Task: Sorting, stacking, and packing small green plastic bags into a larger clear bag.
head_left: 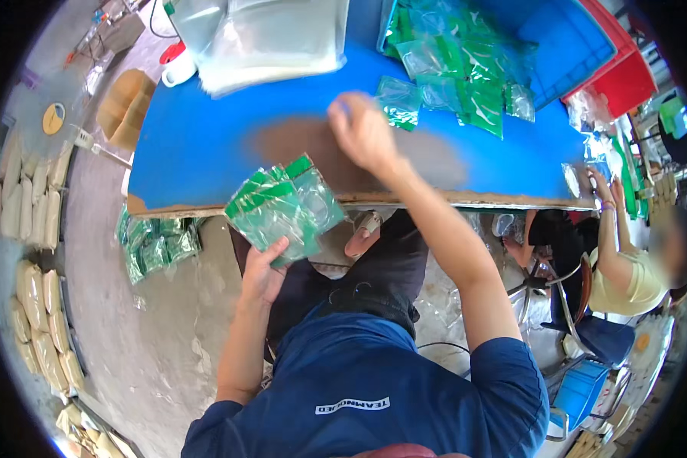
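My left hand [264, 273] grips a fanned bunch of green-and-clear plastic packets [281, 210] at its lower edge, in front of the table's near edge. Each packet seems to have a green band and a clear part with something thin and curved inside. Above the worn brown patch of the blue tabletop [214, 145] is my right hand [363, 133], its fingers smeared by motion. Nothing can be made out in it. Just to its right lies a single packet [398, 102], beside a heap of similar packets [466, 61] spilling out of a blue crate [569, 49].
A stack of clear plastic bags [271, 42] covers the table's far left, next to a white mug with red [178, 65]. More green packets [160, 244] lie low at the left. At the right, a seated co-worker [626, 278] handles packets at the table's end.
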`<move>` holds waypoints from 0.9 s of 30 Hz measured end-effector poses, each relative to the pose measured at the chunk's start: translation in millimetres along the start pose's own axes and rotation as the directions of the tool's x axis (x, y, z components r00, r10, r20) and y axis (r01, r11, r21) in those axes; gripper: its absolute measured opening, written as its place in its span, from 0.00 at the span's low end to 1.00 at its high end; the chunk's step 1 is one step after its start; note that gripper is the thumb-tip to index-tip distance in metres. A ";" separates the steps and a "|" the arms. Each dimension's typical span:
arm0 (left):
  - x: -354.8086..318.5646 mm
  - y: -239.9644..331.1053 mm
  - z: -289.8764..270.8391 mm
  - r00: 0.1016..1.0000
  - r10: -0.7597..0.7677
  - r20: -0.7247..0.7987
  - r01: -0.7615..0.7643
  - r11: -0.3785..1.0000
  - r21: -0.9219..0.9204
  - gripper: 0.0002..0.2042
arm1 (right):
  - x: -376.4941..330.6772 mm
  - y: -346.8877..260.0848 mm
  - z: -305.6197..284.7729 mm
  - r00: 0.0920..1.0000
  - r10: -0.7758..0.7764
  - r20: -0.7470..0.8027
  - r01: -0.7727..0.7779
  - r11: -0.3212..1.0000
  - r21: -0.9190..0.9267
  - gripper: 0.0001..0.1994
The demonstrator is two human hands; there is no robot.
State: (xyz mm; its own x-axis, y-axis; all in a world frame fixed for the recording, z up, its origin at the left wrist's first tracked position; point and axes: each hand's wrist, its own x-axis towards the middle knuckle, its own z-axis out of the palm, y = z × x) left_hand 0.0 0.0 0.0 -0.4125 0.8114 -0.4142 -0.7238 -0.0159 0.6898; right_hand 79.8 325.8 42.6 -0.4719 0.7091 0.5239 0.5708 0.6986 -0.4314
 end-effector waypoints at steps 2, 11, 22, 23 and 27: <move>3.1 -2.5 -1.4 0.994 -0.064 0.087 0.074 0.990 -0.121 0.27 | 11.2 20.7 1.5 0.994 0.075 0.074 -0.057 0.973 -0.226 0.30; -1.1 2.5 17.4 0.999 0.022 0.037 -0.017 0.993 -0.113 0.25 | -72.7 -42.3 -53.0 0.620 -0.444 0.647 -0.194 0.712 0.675 0.21; 2.6 -13.0 24.5 0.996 0.012 0.090 0.009 0.973 -0.231 0.27 | -72.0 16.8 -55.1 0.869 -0.365 0.335 0.308 0.927 0.211 0.23; 5.8 -11.7 32.2 0.995 0.003 0.099 0.018 0.977 -0.211 0.27 | -79.9 -0.8 -69.3 0.777 -0.535 0.332 0.348 0.804 0.483 0.20; 7.4 -22.3 28.5 0.997 -0.060 0.057 0.069 0.982 -0.175 0.28 | -7.3 12.8 -45.7 0.973 -0.172 0.156 0.082 0.883 0.463 0.16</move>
State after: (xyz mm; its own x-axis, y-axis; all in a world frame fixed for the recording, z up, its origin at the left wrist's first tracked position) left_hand 28.9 23.0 -1.5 -0.3362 0.8426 -0.4207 -0.8364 -0.0618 0.5446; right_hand 121.2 325.2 66.8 -0.6621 0.5845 0.4691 0.1545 0.7189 -0.6777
